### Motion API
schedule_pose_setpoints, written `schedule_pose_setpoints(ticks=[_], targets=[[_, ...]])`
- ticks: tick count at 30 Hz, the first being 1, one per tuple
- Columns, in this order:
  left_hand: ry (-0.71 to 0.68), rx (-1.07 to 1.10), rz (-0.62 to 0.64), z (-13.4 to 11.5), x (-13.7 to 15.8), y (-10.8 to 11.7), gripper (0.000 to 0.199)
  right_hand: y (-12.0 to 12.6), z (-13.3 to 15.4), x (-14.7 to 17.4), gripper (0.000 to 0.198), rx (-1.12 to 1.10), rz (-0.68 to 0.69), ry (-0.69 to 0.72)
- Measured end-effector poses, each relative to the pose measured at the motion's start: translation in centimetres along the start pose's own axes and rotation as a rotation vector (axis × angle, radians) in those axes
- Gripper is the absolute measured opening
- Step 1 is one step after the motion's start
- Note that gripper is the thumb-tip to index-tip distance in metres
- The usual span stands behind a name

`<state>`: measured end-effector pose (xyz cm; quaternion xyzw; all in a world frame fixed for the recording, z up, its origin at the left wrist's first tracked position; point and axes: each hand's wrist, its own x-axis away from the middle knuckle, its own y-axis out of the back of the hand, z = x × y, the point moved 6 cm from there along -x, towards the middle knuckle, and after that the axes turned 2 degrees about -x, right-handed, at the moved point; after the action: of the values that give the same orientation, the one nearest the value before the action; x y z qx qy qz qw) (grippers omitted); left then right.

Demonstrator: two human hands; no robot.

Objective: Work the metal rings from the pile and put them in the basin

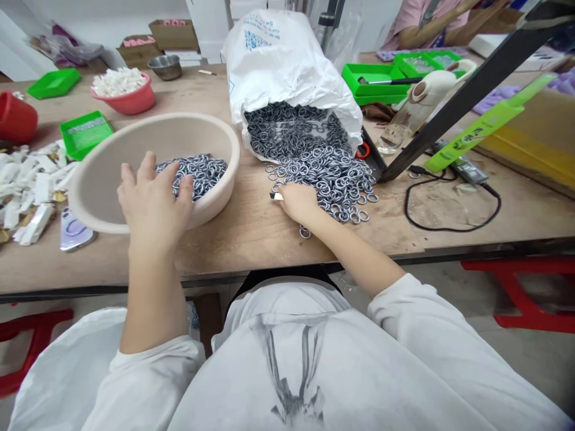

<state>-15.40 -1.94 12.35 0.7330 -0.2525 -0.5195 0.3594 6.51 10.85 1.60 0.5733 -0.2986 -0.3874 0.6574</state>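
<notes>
My left hand (153, 200) is over the near side of a beige basin (103, 218), its fingers spread and nothing visible in them. Inside the basin lies a pile of grey metal-looking rings (204, 173). My right hand (299, 200) is closed at the left edge of a heap of loose rings (332, 182) on the table. A small white piece with a dark end (275, 196) sticks out from its fingers; I cannot tell its kind. Behind the heap, a white sack (283, 66) lies on its side, its mouth towards me, with more rings inside.
White parts (38, 191) and a phone (74, 230) lie left of the basin. A red bowl (135, 103) and a green tray (87, 134) stand behind. A dark slanted post (453, 102), a bottle (399, 123) and a black cable (449, 229) are right. Another person (426, 27) sits at back right.
</notes>
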Motion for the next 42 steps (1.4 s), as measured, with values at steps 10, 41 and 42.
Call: schedule_pose_setpoints(ticks=[10,41,42], targets=[[0.320,1.333,0.614,-8.4,9.8,-6.4,0.050,2.1,2.0,5.9,0.028,-1.382,0.079,0.256],[0.723,1.811,0.757,-11.6,13.5,-7.1,0.050,2.0,3.1,10.7,0.050,-0.707,-0.176,0.239],[0.675,1.822,0.786,-11.8,13.6,-6.9,0.050,1.6,2.2,10.1,0.051,-0.732,-0.188,0.161]])
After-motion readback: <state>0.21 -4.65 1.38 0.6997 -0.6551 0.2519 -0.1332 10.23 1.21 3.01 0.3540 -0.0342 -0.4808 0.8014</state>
